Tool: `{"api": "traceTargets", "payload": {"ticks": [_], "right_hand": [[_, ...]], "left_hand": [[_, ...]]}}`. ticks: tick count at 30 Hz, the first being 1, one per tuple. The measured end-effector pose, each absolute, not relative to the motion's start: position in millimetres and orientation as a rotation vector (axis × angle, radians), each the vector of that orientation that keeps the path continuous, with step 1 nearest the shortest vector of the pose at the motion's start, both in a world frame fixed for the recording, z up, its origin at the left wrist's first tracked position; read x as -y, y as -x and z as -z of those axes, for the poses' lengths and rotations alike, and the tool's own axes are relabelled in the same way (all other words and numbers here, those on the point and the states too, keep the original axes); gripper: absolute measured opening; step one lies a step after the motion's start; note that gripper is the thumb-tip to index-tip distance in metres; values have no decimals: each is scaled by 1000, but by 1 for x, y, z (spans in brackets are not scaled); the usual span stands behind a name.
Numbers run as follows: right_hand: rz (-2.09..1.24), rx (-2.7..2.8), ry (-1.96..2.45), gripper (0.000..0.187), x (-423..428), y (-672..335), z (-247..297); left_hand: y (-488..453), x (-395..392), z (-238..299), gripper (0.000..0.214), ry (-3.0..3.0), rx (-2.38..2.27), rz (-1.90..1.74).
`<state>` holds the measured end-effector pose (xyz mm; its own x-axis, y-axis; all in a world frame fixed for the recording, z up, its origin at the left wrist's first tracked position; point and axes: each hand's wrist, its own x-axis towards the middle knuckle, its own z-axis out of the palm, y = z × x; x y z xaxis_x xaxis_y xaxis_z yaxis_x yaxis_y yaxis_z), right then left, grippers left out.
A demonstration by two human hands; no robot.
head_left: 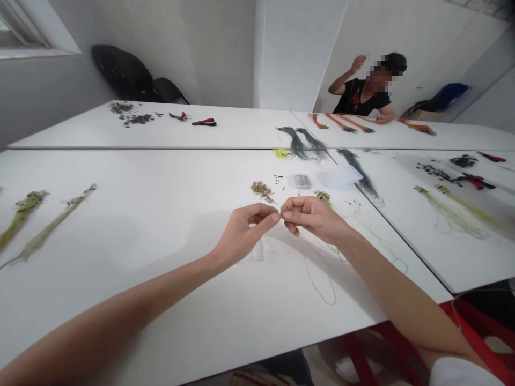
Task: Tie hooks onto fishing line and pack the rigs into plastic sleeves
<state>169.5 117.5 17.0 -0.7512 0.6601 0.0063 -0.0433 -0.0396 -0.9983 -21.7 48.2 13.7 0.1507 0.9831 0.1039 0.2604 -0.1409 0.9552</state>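
My left hand [250, 226] and my right hand [313, 219] meet fingertip to fingertip above the white table [161, 300], both closed in a pinch. A thin pale-green cord [334, 299] hangs in a loop below my right hand, which pinches it. What sits between the left fingertips is too small to make out. Just beyond the hands lie a pile of small gold-coloured pieces [262, 190], a few black bits [279, 177] and a small clear box [302, 181]. Partly behind my right hand is a yellow-green cord bundle [323, 198].
Green cord bundles [60, 222] lie at left, dark teal bundles [298, 142] beyond the hands. Red-handled pliers [205, 123] rest on the far table, others [477, 180] at right. Across the table sits a person [358, 99] near orange bundles [341, 123].
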Motion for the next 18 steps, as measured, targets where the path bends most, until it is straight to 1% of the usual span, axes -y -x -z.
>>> {"api": "traceTargets", "payload": {"ticks": [8, 13, 15, 17, 18], "right_hand": [[-1805, 1826, 681, 22, -121, -173, -12], [-1734, 1811, 711, 21, -124, -174, -14], [-1704, 1784, 720, 20, -126, -174, -14], [-1686, 1764, 722, 19, -127, -175, -13], [-1681, 1759, 722, 19, -128, -175, -13]], "left_hand": [[26, -52, -9, 30, -1741, -1335, -1032], [43, -86, -15, 27, -2005, -1514, -1097], [49, -106, -17, 25, -2210, -1605, -939], [52, -124, -17, 27, -2394, -1685, -583], [51, -132, -17, 25, -2404, -1715, -520]]}}
